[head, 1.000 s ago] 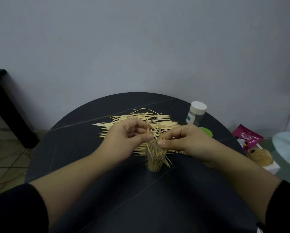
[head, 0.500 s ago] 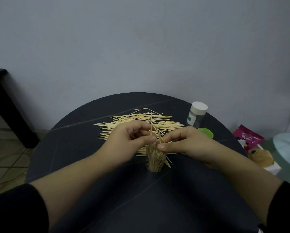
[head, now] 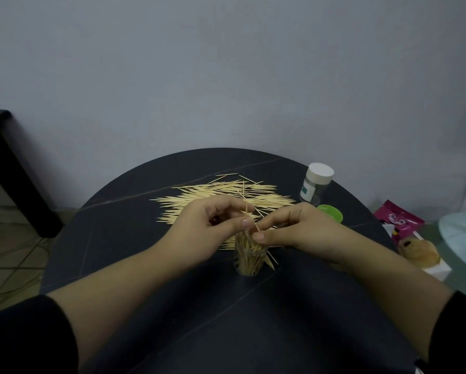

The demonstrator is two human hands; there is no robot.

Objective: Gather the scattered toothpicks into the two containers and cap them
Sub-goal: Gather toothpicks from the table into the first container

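Left hand [head: 210, 228] and right hand [head: 302, 234] seemingly pinch toothpicks [head: 256, 227] over the container [head: 249, 263].

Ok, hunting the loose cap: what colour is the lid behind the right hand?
The lid is bright green; head view.

Round dark marble-patterned table [head: 145, 265] bearing a scattered heap of pale wooden toothpicks [head: 213, 195], clear toothpick-filled container [head: 249, 257], white-capped clear jar [head: 316, 183], green plastic lid [head: 330, 213].
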